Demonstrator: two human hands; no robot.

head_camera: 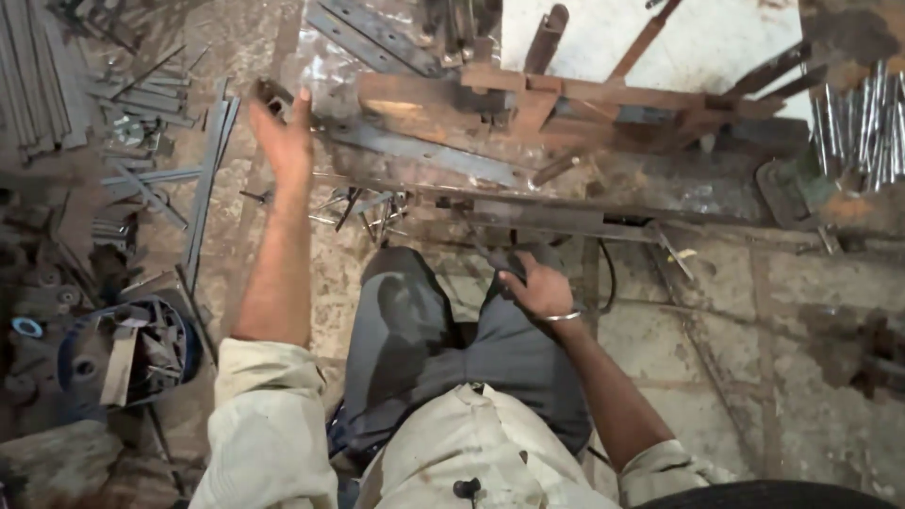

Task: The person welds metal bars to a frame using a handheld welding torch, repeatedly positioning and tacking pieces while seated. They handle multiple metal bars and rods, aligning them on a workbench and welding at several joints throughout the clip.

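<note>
Nearest to me I see the cream shirt (pixel 283 424) and the grey trousers (pixel 443 330) of the seated person whose view I share. The right hand (pixel 539 287), with a metal bangle (pixel 564 317) at the wrist, rests on the right knee; its grip is narrow, fingers curled around the end of a dark thin rod (pixel 485 254), though I cannot tell how firmly. To my left on the floor sits a blue tub (pixel 66 353) full of metal offcuts.

Further out, the left arm stretches forward and the left hand (pixel 286 141) is raised, palm up. Its grip is pinched on a small dark metal piece (pixel 271 94), a short, rusty, blocky bit held between thumb and fingertips, above the floor and just left of the rusty steel frame (pixel 566 104). Below that hand lie loose nails (pixel 368 212) and flat steel strips (pixel 203 188).

Farthest away, grey steel bars (pixel 38 75) are stacked at the far left, and bright rods (pixel 867 123) at the far right.
</note>
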